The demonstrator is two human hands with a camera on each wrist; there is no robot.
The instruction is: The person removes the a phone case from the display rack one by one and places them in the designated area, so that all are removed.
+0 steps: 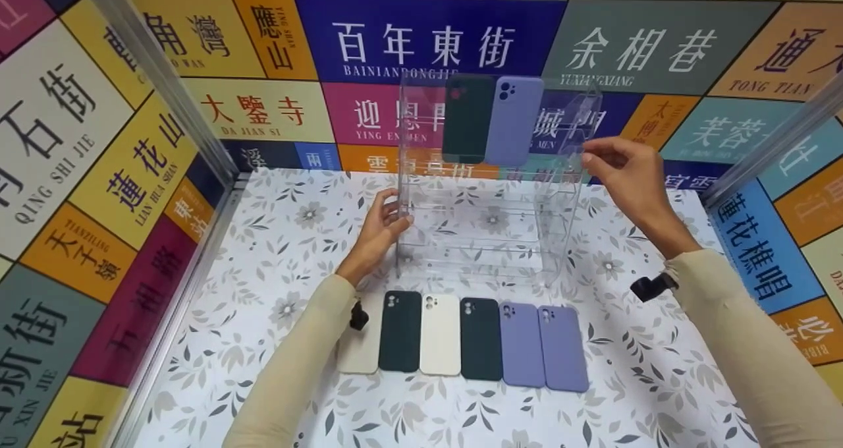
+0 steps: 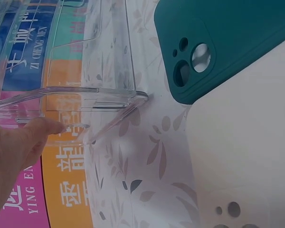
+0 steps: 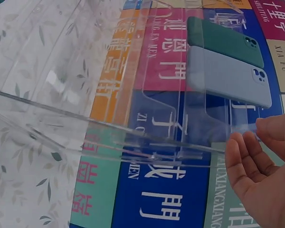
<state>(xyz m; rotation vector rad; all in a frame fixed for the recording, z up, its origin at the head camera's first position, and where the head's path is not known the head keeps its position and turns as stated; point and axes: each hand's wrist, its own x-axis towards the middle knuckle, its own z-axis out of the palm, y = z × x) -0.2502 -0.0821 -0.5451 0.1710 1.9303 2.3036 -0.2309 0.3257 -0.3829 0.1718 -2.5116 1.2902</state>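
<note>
A clear stepped display stand (image 1: pixel 477 244) stands upright in the middle. My left hand (image 1: pixel 379 237) grips its left side panel, thumb in front; the left wrist view shows that thumb (image 2: pixel 50 126) against the clear edge. At the opposite side, my right hand (image 1: pixel 629 174) pinches the stand's right edge between thumb and curled fingers, seen close up in the right wrist view (image 3: pixel 261 161). On the top tier, a dark green phone case (image 1: pixel 467 122) leans left of a lavender phone case (image 1: pixel 515 122), their camera cutouts at the top.
In front of the stand lies a row of several phone cases, among them dark green (image 1: pixel 400 333), white (image 1: pixel 440 336) and lavender (image 1: pixel 563 349) ones. They rest on a leaf-patterned tabletop (image 1: pixel 263 237). Colourful sign-printed walls (image 1: pixel 263 109) enclose the back and sides, with clear corner posts.
</note>
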